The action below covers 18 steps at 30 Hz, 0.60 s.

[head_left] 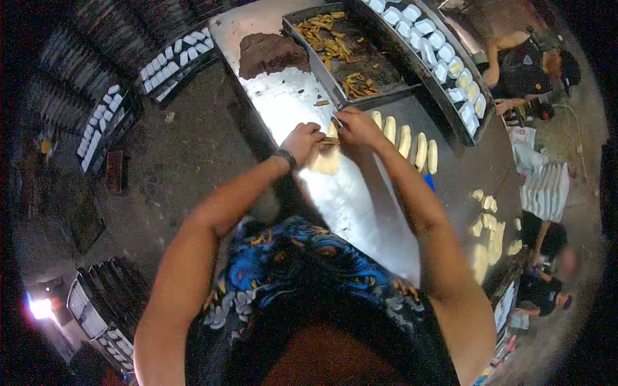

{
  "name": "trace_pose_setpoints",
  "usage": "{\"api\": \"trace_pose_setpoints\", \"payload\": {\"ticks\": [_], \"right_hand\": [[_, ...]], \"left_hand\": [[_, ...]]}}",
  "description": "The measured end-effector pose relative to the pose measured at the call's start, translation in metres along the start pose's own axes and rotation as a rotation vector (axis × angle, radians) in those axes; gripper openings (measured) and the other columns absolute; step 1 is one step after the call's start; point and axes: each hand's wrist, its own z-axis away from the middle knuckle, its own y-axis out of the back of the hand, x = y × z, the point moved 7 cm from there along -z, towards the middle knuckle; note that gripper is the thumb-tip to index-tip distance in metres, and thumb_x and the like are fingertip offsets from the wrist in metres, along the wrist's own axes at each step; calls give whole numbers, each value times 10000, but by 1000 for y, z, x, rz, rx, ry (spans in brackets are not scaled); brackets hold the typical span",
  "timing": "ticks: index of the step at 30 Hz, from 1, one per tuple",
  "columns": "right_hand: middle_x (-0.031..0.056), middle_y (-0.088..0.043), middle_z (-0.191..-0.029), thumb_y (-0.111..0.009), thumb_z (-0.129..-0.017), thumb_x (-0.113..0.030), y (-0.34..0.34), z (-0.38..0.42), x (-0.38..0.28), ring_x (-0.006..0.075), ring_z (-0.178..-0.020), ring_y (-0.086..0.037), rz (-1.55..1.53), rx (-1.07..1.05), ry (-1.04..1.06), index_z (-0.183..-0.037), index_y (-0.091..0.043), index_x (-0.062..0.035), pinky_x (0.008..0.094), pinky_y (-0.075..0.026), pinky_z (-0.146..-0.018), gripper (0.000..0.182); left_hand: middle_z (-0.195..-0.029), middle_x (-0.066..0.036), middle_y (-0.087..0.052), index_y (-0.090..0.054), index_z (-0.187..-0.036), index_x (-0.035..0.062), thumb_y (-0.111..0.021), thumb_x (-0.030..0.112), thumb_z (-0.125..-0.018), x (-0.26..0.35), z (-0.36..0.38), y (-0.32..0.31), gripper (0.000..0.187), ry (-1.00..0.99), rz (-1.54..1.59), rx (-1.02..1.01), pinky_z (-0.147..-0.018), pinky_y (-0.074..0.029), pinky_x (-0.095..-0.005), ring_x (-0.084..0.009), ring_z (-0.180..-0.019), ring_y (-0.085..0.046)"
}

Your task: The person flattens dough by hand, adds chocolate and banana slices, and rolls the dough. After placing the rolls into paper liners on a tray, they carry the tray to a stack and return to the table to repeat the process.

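My left hand (302, 140) and my right hand (355, 126) meet over a pale piece of dough (326, 161) on the steel table (360, 212). Both hands pinch the dough's upper edge, where a thin brownish strip (330, 139) lies across it. My right fingers also seem to hold a small metal tool (337, 120). Just right of my right hand lies a row of several rolled dough pieces (407, 143). A dark wristband sits on my left wrist.
A brown lump of filling (271, 54) lies at the table's far end. Beside it a dark tray (360, 64) holds yellowish strips. A long tray of white dough pieces (438, 51) runs along the right. Another person (524, 67) works at the right; more dough pieces (489, 225) lie there.
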Motion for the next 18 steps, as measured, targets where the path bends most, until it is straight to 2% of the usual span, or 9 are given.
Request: {"api": "trace_pose_setpoints", "payload": {"ticks": [2, 5, 7, 10, 11, 13, 14, 17, 18], "right_hand": [[161, -631, -953, -628, -752, -144, -22, 8, 3, 338, -901, -608, 141, 45, 64, -985, -670, -87, 423, -496, -785, 243], [160, -624, -910, -621, -737, -133, -22, 5, -12, 344, -900, -603, 101, -231, 8, -933, -670, -79, 422, -497, -790, 210], [157, -621, -913, -617, -732, -127, -28, 0, -4, 340, -914, -599, 15, -274, -76, -901, -664, -76, 412, -500, -785, 183], [149, -621, -922, -613, -724, -118, -12, -2, -15, 331, -932, -597, -132, -199, -192, -877, -659, -71, 401, -500, -794, 166], [145, -622, -925, -612, -722, -116, -6, 5, -23, 327, -938, -596, -187, -155, -233, -872, -657, -69, 398, -499, -800, 164], [158, -620, -966, -612, -709, -111, -3, 25, -43, 332, -947, -592, -233, -58, -144, -893, -657, -48, 400, -493, -811, 201], [165, -619, -987, -611, -702, -109, -1, 36, -52, 335, -952, -590, -254, -9, -99, -904, -657, -38, 401, -490, -817, 219], [180, -592, -1051, -586, -683, -83, -18, 70, -70, 351, -1020, -559, -92, 173, 19, -1025, -627, -3, 426, -464, -861, 354], [193, -556, -1148, -559, -673, -81, -29, 78, -73, 367, -1092, -517, 21, 88, 23, -1149, -568, 13, 439, -445, -888, 485]], "left_hand": [[-1095, -131, -566, -647, -1006, 115, -547, 225, -826, 9, 5, -2, 233, -26, -2, 11, -852, -449, -409, -340, -955, -537], [-1086, -125, -567, -641, -1044, 110, -553, 219, -833, 17, 9, -6, 253, -52, -75, -58, -850, -458, -403, -347, -936, -551], [-1090, -129, -569, -633, -1068, 99, -563, 205, -835, 15, 5, -6, 266, -108, -78, -101, -870, -460, -404, -352, -951, -561], [-1121, -141, -573, -616, -1095, 73, -574, 175, -829, 4, 8, 9, 288, 234, 306, 81, -925, -445, -394, -339, -1027, -557], [-1139, -147, -570, -610, -1107, 65, -572, 163, -829, 5, 9, 13, 297, 249, 329, 90, -934, -442, -391, -335, -1038, -556], [-1174, -161, -565, -597, -1130, 50, -570, 140, -830, 6, 6, 18, 315, 285, 384, 106, -951, -437, -386, -329, -1060, -553], [-1011, -201, -622, -570, -1119, -27, -584, 80, -744, 16, 2, 20, 391, 164, 243, 104, -890, -465, -403, -360, -972, -580], [-1225, -193, -543, -526, -1227, 52, -582, 118, -781, 8, 11, -19, 455, -183, 104, 61, -975, -414, -396, -343, -1097, -531], [-1268, -125, -532, -509, -1257, 90, -588, 159, -770, 15, 17, -16, 498, -220, 81, 14, -1001, -381, -454, -304, -1172, -486]]}}
